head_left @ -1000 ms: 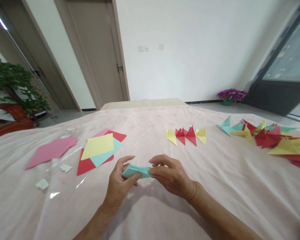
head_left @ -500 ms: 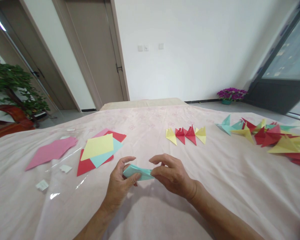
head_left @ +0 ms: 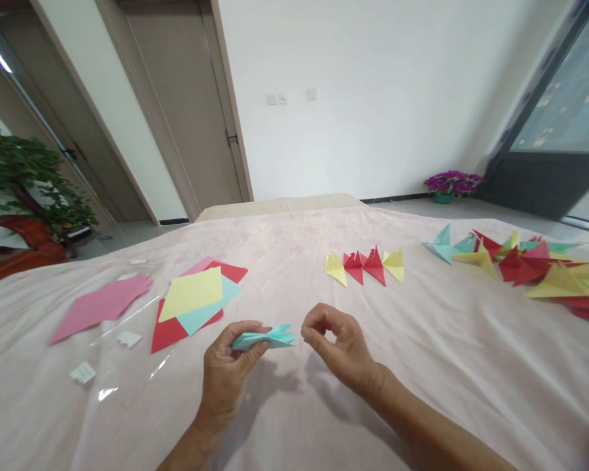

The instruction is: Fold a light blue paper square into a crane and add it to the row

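Between the thumb and fingers of my left hand [head_left: 230,356] is a folded turquoise origami paper [head_left: 267,337], held up above the cloth. Its right end splits into narrow points that stand apart. Just right of those points, my right hand [head_left: 341,343] has its thumb and index fingertips pressed together, with a small gap to the paper and nothing visible in the pinch. Beyond my hands stands a short row of folded paper cranes: a yellow crane [head_left: 335,268], two red ones [head_left: 374,267] in the middle, and another yellow crane [head_left: 395,264].
Flat coloured sheets [head_left: 196,293] and a pink stack of paper [head_left: 101,306] lie on the left, near clear plastic wrapping [head_left: 127,366] and white scraps [head_left: 83,373]. A pile of folded cranes [head_left: 525,265] sits far right. A pale patterned cloth [head_left: 285,418] covers the table.
My right hand has let go of the turquoise paper's right end and drawn slightly away. That end now shows separate points. My left hand has shifted a little left with the paper.
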A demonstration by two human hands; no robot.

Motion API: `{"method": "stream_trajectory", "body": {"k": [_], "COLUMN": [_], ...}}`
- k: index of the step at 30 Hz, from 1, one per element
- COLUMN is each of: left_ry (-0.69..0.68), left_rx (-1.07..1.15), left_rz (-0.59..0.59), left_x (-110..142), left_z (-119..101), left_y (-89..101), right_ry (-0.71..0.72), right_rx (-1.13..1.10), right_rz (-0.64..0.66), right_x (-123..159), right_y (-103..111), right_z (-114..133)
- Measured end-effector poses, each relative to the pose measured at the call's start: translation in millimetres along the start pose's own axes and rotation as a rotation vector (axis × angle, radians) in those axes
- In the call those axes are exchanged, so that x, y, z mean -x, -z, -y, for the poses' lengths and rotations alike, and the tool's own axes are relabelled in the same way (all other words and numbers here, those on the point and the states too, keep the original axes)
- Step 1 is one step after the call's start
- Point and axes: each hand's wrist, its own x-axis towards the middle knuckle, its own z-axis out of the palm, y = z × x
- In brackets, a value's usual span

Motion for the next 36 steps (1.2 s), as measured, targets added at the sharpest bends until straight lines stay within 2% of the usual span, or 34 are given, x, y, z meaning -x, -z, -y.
{"method": "stream_trajectory", "body": {"k": [3,5,7,15,24,29,36], "left_ry": [-0.109,-0.182,-0.21,-0.24,-0.504,-0.582,-0.667], "left_rx": [-0.069,-0.063,-0.043,-0.112,-0.287,-0.415,-0.46], "left_rz": [-0.048,-0.089,-0.095,0.001,0.093,0.094,0.149], "left_x": [3,5,9,20,13,12,12], "left_z": [-3,-3,-1,9,15,13,15], "left_y": [-1.5,-3.9,-6.7,-12.8,-11.0,-11.0,-8.9], "right_ry": [-0.299,-0.392,-0.436,-0.525,-0.524,-0.546,-0.603], "right_rx": [-0.281,-0.422,-0.457,-0.515,-0.407,-0.421,-0.506], "right_rz": [0.035,0.05,0.061,-0.011,-0.096,-0.093,-0.1], "right_x": [3,5,7,12,10,11,11], "right_y": [-9,-15,-20,-31,-35,-36,-37], "right_z": [0,1,3,13,8,8,12]}}
